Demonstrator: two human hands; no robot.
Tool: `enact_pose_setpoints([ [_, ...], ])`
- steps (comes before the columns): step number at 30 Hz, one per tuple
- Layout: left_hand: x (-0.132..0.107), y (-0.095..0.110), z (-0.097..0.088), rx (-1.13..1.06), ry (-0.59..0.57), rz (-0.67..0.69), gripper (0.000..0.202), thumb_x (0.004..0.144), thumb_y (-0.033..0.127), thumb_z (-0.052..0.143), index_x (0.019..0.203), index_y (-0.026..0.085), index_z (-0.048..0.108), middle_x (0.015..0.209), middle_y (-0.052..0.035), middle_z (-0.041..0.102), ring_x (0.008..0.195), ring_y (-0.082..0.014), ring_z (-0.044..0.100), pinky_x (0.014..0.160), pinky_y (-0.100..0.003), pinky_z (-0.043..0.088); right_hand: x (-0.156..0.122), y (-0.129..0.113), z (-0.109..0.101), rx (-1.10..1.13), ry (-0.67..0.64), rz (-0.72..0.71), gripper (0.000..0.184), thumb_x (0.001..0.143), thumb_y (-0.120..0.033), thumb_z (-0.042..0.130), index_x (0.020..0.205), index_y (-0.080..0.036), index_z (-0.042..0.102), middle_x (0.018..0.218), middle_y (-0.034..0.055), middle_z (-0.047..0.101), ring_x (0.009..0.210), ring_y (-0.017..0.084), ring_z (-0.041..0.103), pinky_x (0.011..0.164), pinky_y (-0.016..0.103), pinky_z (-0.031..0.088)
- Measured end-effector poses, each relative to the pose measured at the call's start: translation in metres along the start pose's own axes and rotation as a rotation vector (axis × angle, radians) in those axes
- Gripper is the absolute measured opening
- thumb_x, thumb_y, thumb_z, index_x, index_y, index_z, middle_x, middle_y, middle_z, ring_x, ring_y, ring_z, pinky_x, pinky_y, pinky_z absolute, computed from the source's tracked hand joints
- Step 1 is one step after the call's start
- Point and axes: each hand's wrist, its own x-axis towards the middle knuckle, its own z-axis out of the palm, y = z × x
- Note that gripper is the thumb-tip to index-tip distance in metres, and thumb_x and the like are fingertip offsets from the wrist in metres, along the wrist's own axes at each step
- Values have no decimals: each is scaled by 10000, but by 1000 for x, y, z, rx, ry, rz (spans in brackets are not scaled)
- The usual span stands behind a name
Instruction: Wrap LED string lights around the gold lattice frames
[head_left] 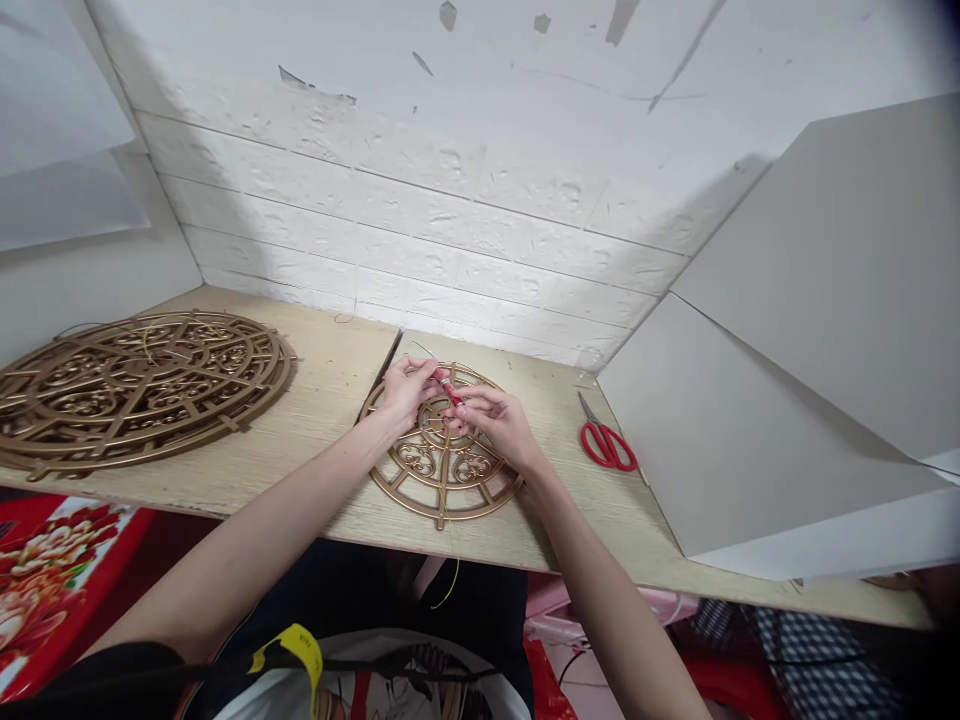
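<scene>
Both of my hands meet above a round gold openwork disc (pixel 442 515) lying on the wooden tabletop. A slim red-and-white piece (pixel 448 388) runs between them; its exact kind is too small to make out. My left hand (pixel 409 388) pinches its upper end, where a thin dark wire-like tip (pixel 424 349) sticks out toward the wall. The fingers of my right hand (pixel 495 420) close on the lower end. A yellow thread (pixel 456 570) hangs down across the disc and over the table's front edge.
Red-handled scissors (pixel 606 442) lie to the right, near a leaning grey-white panel (pixel 750 400). At the left, several similar gold discs (pixel 150 385) are stacked. A white brick-patterned wall (pixel 450 210) closes off the back. Below the table is a red floral box (pixel 60 580).
</scene>
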Motion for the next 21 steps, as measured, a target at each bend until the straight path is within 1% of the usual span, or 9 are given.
enact_pose_setpoints([
  [3,-1,1,1,0,7,-4,214,699,125,699,706,143,485,627,-37,646,601,-140,652,635,-294,541,0,1,0,20,-7,-19,336,719,-334,731,1011,-183,661,840,52,728,727,165,689,642,284,561],
  [7,-3,3,2,3,-3,-27,206,710,130,690,713,142,485,615,-36,649,594,-135,649,629,-290,542,1,1,0,25,-3,-32,334,717,-330,734,1012,-183,679,825,48,727,727,163,687,653,292,565],
  [13,-6,4,2,-2,-63,-21,186,727,127,670,722,143,485,651,-56,659,586,-133,635,591,-273,524,-2,-2,3,42,-6,-44,283,705,-314,747,964,-204,717,811,34,730,720,167,686,702,331,578],
  [18,-7,3,2,11,-119,-27,199,731,146,676,719,145,477,651,-62,658,581,-138,631,586,-277,515,-4,-2,4,78,-1,-38,275,699,-301,754,949,-191,723,798,40,736,713,177,698,714,355,588],
  [21,-7,2,2,10,-132,-30,204,732,144,672,701,145,471,644,-54,653,597,-139,636,585,-268,514,-4,-2,2,94,11,-33,279,688,-299,762,940,-183,724,782,41,737,712,185,702,707,361,592],
])
